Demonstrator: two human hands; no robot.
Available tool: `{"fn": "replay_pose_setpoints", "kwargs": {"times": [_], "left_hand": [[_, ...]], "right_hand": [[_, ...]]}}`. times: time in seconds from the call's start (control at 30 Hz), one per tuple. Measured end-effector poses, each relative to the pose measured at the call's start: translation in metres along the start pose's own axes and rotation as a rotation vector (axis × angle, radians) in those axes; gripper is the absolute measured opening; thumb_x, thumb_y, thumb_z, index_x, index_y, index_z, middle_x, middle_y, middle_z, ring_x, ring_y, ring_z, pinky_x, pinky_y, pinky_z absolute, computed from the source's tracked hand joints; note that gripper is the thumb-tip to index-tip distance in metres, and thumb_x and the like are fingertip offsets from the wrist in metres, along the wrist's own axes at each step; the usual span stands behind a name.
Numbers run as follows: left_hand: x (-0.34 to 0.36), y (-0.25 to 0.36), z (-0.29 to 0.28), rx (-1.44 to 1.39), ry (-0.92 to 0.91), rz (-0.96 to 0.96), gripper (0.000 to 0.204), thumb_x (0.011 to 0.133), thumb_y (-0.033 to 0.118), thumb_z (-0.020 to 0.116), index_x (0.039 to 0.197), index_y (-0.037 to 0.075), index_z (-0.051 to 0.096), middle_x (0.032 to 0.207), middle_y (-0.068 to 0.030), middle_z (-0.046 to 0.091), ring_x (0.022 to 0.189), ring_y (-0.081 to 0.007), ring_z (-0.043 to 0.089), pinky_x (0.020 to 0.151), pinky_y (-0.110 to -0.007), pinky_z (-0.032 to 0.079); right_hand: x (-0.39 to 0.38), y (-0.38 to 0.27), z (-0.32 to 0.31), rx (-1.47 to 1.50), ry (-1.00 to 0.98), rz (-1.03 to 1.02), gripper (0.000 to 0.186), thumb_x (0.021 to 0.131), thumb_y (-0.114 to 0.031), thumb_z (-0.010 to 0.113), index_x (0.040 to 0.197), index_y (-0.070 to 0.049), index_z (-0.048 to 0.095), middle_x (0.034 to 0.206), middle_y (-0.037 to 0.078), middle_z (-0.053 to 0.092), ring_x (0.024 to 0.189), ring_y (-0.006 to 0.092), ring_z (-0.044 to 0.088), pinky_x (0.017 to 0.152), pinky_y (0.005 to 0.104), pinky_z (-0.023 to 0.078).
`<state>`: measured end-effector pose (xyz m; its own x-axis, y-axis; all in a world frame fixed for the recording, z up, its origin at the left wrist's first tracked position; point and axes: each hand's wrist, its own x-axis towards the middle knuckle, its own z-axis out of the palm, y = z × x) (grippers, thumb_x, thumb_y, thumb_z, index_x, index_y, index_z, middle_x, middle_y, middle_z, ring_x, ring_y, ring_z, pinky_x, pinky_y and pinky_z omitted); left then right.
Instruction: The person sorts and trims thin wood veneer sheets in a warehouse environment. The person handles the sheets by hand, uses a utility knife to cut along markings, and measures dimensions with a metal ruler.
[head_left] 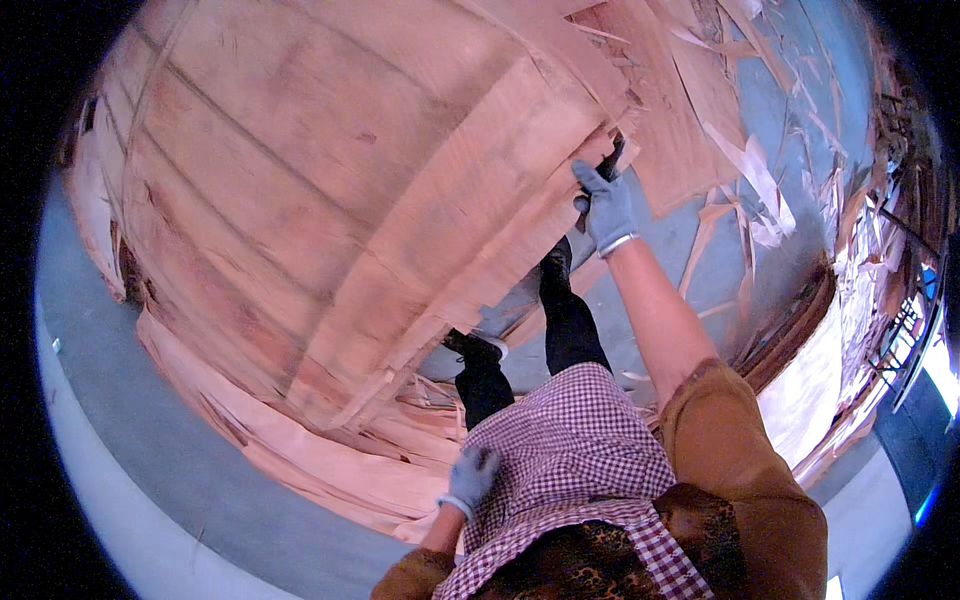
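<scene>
A broad stack of thin, reddish-tan wood veneer sheets fills the upper left and middle, with ragged edges. My right hand, in a pale grey-blue glove, is closed at the near right corner of a long top veneer strip, its fingers bent over the edge. Something dark shows just beyond those fingers; its kind is unclear. My left hand, gloved likewise, hangs beside my checked apron. Its fingers are loosely bent and apart, with nothing visible in them; it is away from the veneer.
Torn veneer scraps litter the blue-grey floor on the right. Another stack of sheets stands at the far right, near a dark metal frame. Loose veneer sheets lie along the stack's near left edge. My shoes are close against the stack.
</scene>
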<state>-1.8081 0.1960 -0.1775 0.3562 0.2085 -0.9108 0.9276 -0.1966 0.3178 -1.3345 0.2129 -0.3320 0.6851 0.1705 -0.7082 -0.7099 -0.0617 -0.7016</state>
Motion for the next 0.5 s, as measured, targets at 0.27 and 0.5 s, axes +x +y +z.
{"fn": "replay_pose_setpoints", "kwargs": {"times": [0.27,0.5], "left_hand": [[0.122,0.230,-0.200,-0.593,0.700,0.571,0.044,0.079,0.016,0.068,0.113,-0.007,0.053,0.115,-0.0171,0.056,0.106,-0.0237,0.053,0.090,-0.034,0.043],[0.136,0.200,-0.246,-0.891,0.852,0.449,0.033,0.085,0.018,0.063,0.111,-0.003,0.057,0.091,-0.0022,0.061,0.082,-0.0131,0.057,0.071,-0.028,0.047]], "right_hand": [[-0.121,-0.018,0.057,-0.254,-0.494,-0.118,0.031,0.078,-0.013,0.071,0.103,0.000,0.059,0.082,0.000,0.058,0.074,0.0074,0.050,0.067,0.0227,0.043],[-0.170,-0.044,0.080,0.074,-0.462,0.137,0.013,0.080,-0.018,0.069,0.086,-0.010,0.062,0.068,-0.006,0.052,0.050,0.0055,0.044,0.043,0.0202,0.031]]}}
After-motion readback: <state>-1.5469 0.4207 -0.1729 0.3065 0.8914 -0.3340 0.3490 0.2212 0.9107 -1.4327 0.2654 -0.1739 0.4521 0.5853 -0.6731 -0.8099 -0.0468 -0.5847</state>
